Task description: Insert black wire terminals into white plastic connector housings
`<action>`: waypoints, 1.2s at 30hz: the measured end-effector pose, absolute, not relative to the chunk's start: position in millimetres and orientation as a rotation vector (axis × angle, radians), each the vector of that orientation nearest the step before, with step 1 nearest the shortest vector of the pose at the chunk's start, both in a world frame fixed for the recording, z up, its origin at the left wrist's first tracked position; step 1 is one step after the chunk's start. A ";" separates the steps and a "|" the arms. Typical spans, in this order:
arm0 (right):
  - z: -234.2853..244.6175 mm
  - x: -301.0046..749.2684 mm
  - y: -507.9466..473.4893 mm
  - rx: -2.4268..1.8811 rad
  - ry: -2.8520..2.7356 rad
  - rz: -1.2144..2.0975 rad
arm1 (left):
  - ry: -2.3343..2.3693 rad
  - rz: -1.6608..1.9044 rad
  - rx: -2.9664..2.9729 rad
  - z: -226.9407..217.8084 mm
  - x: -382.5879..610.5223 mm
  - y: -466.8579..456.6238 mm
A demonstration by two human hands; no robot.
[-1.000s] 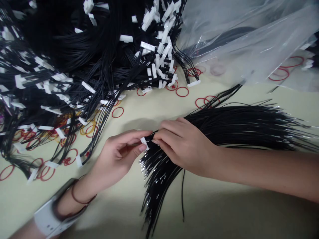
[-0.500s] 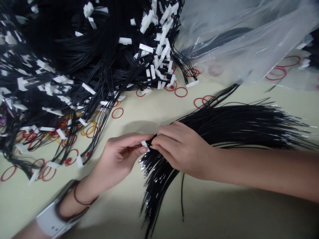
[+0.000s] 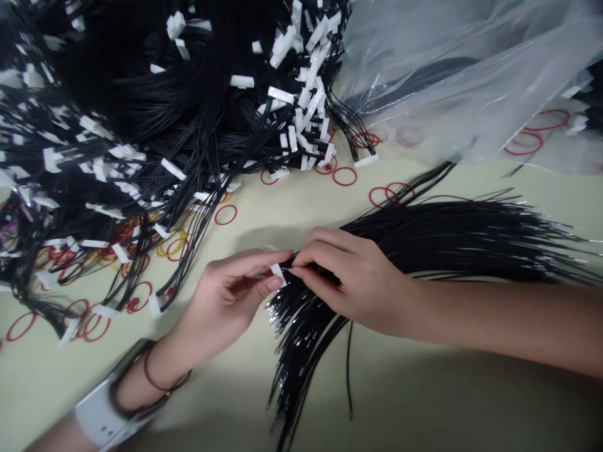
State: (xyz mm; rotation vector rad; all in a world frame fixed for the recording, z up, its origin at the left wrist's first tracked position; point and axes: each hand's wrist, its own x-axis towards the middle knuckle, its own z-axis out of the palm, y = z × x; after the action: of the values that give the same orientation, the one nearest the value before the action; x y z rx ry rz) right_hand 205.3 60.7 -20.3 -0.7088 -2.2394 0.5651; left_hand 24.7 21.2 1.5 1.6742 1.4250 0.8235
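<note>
Markings: connector faces too small and blurred to read.

Surface: pale yellowish table [image 3: 377, 389], shadowed toward the near edge. Clear plastic bag [image 3: 414, 94] at upper right, dark wiring visible through it. Pile of wired harnesses [image 3: 155, 119] fills the upper left, white plugs at the wire ends.

Counts: one white connector [image 3: 279, 274] in work, gripped between thumb and index finger of the left hand [image 3: 230, 298], just above the left end of one loose wire bundle [image 3: 461, 238]. Right hand [image 3: 358, 279]: narrow pinch on a black wire [image 3: 290, 267] right beside the connector; forearm lies across the bundle. One stray wire [image 3: 349, 370] trails below the bundle. Left wrist: one white watch strap [image 3: 97, 408], one dark reddish cord [image 3: 153, 382]. Red rings [image 3: 345, 185]: two overlapping above the bundle, others scattered; total uncertain, many overlap. Plugs in pile likewise uncountable.
</note>
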 end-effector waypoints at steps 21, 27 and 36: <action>-21.3 207.5 65.2 -0.614 -2.178 0.466 | 1.309 0.870 1.401 1.7 23.3 26.1; -22.2 206.4 63.7 -0.625 -2.186 0.423 | 1.306 0.841 1.421 0.6 22.9 27.1; -22.8 206.0 63.1 -0.642 -2.237 0.387 | 1.337 0.808 1.469 0.5 24.7 25.2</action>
State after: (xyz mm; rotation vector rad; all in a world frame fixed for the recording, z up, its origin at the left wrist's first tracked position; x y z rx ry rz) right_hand 206.0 63.1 -22.8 -0.6420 -2.2374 0.3870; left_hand 24.7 25.2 0.5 1.4689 1.3369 0.8080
